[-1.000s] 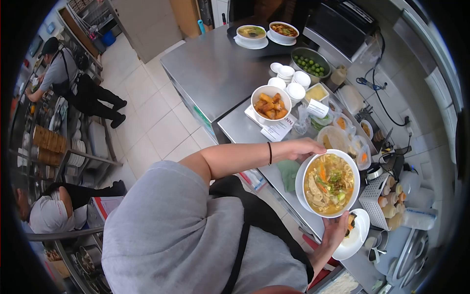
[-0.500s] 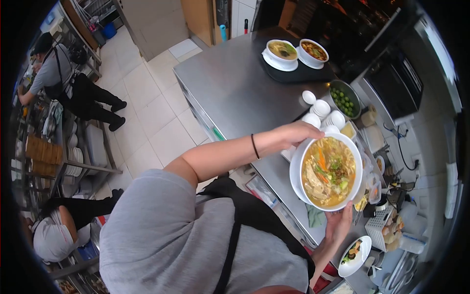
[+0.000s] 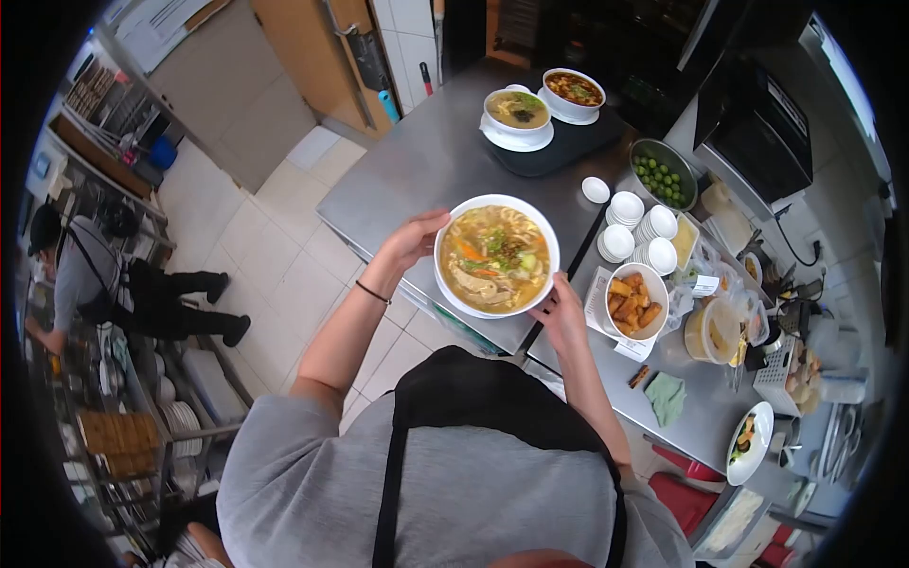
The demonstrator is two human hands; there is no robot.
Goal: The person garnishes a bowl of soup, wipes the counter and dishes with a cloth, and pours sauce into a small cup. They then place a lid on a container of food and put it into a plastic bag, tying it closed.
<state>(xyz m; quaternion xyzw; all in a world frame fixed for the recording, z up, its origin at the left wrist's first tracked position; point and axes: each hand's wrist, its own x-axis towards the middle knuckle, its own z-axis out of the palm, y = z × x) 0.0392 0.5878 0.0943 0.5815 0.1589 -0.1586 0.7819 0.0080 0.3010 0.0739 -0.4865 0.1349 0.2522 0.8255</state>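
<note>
A large white bowl of noodle soup (image 3: 496,256), with carrot strips, greens and pale meat slices on top, is held level between both my hands, over the front edge of the steel counter (image 3: 407,175). My left hand (image 3: 417,239) grips its left rim, a dark band around the wrist. On the lower right side, my right hand (image 3: 561,310) is closed around the rim, the fingers partly hidden under the bowl. Beyond it, a black tray (image 3: 568,151) carries a bowl of pale soup (image 3: 517,110) and a bowl of dark red soup (image 3: 574,89), both on white saucers.
Right of my hands stand stacked small white dishes (image 3: 627,208), a pot of green limes (image 3: 663,180) and a tub of fried pieces (image 3: 636,301). A green cloth (image 3: 667,398) and an oval plate (image 3: 750,443) lie nearer. A co-worker (image 3: 85,265) stands at shelves far left.
The soup bowl has moved left, from above the small dishes and right-hand counter to in front of my chest. My body has turned, and the tub of fried pieces is now uncovered.
</note>
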